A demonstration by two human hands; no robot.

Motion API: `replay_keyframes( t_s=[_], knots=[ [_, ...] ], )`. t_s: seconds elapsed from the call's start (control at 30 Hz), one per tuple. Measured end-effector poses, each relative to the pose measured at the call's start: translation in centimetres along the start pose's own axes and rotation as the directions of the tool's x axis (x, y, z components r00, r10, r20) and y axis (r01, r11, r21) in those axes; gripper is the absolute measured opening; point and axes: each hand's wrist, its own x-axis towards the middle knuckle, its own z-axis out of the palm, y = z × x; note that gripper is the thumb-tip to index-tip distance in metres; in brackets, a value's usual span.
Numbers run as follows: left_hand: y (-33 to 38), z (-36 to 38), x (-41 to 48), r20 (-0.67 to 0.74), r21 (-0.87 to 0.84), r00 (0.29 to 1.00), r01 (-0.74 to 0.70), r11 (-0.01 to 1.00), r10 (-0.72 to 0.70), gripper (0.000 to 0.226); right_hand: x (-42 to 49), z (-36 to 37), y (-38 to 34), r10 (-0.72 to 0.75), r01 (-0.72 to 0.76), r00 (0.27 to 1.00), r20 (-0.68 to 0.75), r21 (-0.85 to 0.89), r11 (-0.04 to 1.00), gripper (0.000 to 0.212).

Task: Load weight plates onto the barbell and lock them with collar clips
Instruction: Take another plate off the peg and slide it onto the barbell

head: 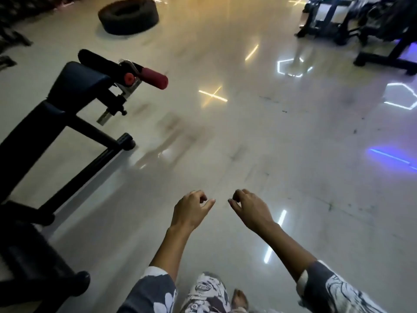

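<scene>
Black bench (67, 105) with red rollers sits far left, a tire (128, 15) lying behind it. Left hand (191, 208) and right hand (250, 208) hang loosely curled over bare floor (293, 154), gripping nothing. Machines (361, 23) top right; barbell and plates aren't in view

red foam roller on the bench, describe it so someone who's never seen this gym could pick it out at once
Start at the black padded bench standing on the pale glossy floor at the left. At its far end a crossbar sticks out sideways; the red foam roller caps the right side. Its twin on the left is black, so red marks it out.
</scene>
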Motion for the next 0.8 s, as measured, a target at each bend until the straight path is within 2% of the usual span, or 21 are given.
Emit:
replay_keyframes(
  t_s=[0.1,0.2,0.4,0.53,0.67,0.8],
  knots=[
    [-0.4,-1.1,8.0,0.004,0.004,0.999,0.032,0.999,-0.032,0.032,8.1,-0.9,-0.5,-0.079,0.085,0.994,0.074,-0.084,0.993,0.032],
    [-1.6,-2.1,17.3,0.0,-0.003,0.998,0.061,0.998,-0.061,0.032,17.9,-2.1,-1.1,-0.118,0.126,0.988,0.099,-0.083,0.989,0.032],
    [-1.9,-6.6,36.2,0.004,-0.058,0.994,0.108,0.992,-0.108,0.031,36.6,-8.2,-1.9,-0.016,0.029,0.987,0.163,-0.079,0.996,0.034],
    [-0.2,-11.2,49.6,-0.015,-0.058,0.997,0.078,0.995,-0.079,0.032,48.6,-13.0,-2.4,0.004,-0.003,0.994,0.107,-0.008,1.0,0.033],
    [1.7,-13.2,62.6,-0.101,-0.023,0.995,-0.024,0.999,0.021,0.027,60.7,-16.2,-0.7,0.032,-0.033,0.998,0.047,0.025,0.999,0.032],
    [2.3,-14.7,75.9,-0.171,0.001,0.983,-0.061,0.998,0.06,0.027,74.2,-18.7,0.9,-0.033,0.032,0.998,0.051,0.016,0.999,0.033]
  ],
)
